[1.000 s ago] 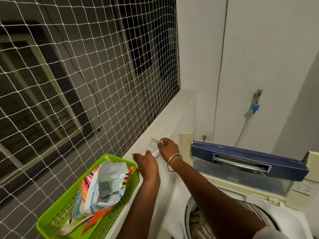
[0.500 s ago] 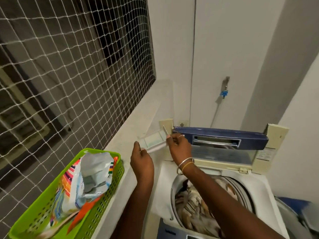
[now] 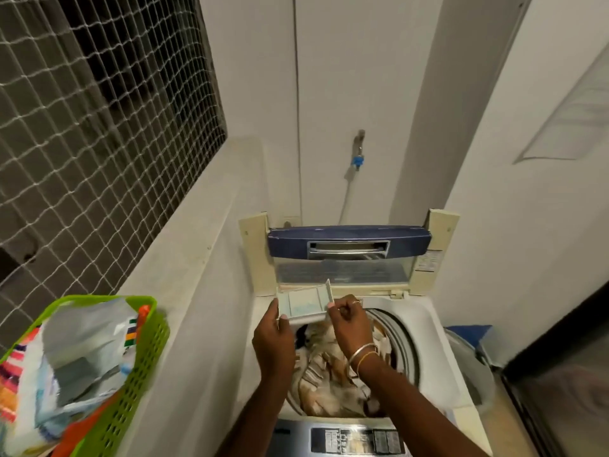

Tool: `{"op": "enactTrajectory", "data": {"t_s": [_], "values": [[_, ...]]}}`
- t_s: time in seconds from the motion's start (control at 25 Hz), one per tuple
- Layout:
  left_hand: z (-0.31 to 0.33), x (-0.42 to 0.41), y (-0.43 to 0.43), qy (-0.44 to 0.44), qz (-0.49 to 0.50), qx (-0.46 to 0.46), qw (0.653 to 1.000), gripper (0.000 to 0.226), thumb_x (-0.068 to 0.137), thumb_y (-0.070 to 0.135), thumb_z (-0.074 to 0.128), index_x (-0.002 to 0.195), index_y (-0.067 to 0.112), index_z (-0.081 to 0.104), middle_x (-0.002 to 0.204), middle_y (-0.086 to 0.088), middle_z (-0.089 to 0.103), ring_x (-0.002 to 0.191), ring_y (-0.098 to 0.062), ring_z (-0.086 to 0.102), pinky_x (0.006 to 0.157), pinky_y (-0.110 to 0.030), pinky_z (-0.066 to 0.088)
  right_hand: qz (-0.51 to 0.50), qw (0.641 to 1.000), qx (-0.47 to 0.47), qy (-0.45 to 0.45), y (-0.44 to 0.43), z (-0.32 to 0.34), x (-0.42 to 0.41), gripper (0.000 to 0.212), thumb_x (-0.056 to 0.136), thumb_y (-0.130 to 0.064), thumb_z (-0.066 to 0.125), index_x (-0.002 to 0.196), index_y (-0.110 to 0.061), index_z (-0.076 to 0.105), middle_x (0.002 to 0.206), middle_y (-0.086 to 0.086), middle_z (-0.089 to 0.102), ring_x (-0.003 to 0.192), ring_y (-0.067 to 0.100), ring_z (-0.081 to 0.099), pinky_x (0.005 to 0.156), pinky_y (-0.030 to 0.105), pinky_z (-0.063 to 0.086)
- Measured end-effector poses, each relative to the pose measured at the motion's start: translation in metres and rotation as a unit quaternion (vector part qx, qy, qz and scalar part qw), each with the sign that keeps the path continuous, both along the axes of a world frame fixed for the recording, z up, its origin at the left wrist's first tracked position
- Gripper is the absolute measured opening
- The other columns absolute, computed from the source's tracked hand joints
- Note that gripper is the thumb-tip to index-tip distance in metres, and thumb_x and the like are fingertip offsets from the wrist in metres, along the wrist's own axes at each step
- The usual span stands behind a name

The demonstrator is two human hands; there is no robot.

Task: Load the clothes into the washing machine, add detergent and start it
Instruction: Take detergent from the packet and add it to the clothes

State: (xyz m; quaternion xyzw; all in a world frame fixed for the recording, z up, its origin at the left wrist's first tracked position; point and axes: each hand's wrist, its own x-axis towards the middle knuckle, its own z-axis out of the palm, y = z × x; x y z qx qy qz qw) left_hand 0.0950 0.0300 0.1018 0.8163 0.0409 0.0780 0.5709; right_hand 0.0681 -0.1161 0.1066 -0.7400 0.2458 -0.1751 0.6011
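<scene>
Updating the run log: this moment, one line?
left hand: holds detergent tray | right hand: pinches its end | clothes: in drum | lid: open

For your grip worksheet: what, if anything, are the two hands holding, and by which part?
Both hold the pale plastic tray: the left hand grips its left end, the right hand pinches its right end.

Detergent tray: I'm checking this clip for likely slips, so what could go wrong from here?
1. The detergent tray is held only at its ends above the open drum; if the left hand or right hand slips, it may drop onto the clothes.
2. The raised lid stands right behind the hands; a bump might bring it down.
</scene>
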Motion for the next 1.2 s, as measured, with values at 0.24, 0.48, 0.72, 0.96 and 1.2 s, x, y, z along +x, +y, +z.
{"op": "enactTrajectory", "data": {"t_s": [0.24, 0.48, 0.72, 0.96, 1.2], "values": [[-0.057, 0.004, -0.046, 0.049, -0.055, 0.013, 0.997, 0.034, 0.095, 0.033, 0.056, 0.127, 0.042, 0.059, 0.118, 0.019, 0.067, 0.109, -0.004, 0.065, 0.086, -0.033, 0.059, 0.008, 0.999, -0.002, 0.037, -0.053, -0.056, -0.002, 0.014, 0.089, -0.009, 0.067, 0.079, -0.014, 0.057, 0.069, -0.006, 0.059, 0.062, -0.004, 0.054, 0.063, 0.015, 0.043], [-0.085, 0.028, -0.094, 0.115, -0.046, -0.112, 0.986, 0.036, 0.088, 0.011, 0.064, 0.117, 0.032, 0.070, 0.111, 0.014, 0.072, 0.107, -0.009, 0.067, 0.089, -0.033, 0.056, -0.023, 0.997, -0.031, 0.072, -0.099, -0.119, 0.019, 0.018, 0.080, -0.018, 0.065, 0.072, -0.028, 0.052, 0.073, -0.004, 0.056, 0.071, 0.017, 0.056, 0.072, 0.044, 0.051], [-0.122, 0.050, -0.110, 0.205, -0.031, -0.151, 0.967, 0.043, 0.087, -0.003, 0.064, 0.123, 0.020, 0.067, 0.113, 0.006, 0.072, 0.108, -0.011, 0.067, 0.086, -0.023, 0.056, -0.046, 0.991, -0.003, 0.126, -0.108, -0.166, 0.032, 0.010, 0.077, -0.028, 0.059, 0.085, -0.024, 0.055, 0.081, -0.002, 0.062, 0.079, 0.021, 0.061, 0.080, 0.048, 0.052], [-0.152, 0.065, -0.111, 0.238, -0.060, -0.143, 0.959, 0.050, 0.086, -0.007, 0.060, 0.127, 0.020, 0.065, 0.118, 0.004, 0.071, 0.108, -0.009, 0.067, 0.094, -0.036, 0.056, -0.043, 0.987, 0.003, 0.156, -0.119, -0.224, 0.048, 0.037, 0.077, -0.036, 0.054, 0.112, -0.045, 0.060, 0.107, -0.015, 0.068, 0.104, 0.012, 0.064, 0.096, 0.044, 0.051], [-0.173, 0.081, -0.108, 0.242, -0.078, -0.117, 0.960, 0.048, 0.088, -0.004, 0.061, 0.130, 0.019, 0.063, 0.124, 0.002, 0.068, 0.114, -0.012, 0.064, 0.097, -0.038, 0.054, -0.038, 0.988, 0.008, 0.152, -0.119, -0.236, 0.054, 0.036, 0.077, -0.035, 0.059, 0.111, -0.044, 0.061, 0.108, -0.012, 0.068, 0.104, 0.012, 0.064, 0.096, 0.044, 0.052]]}}
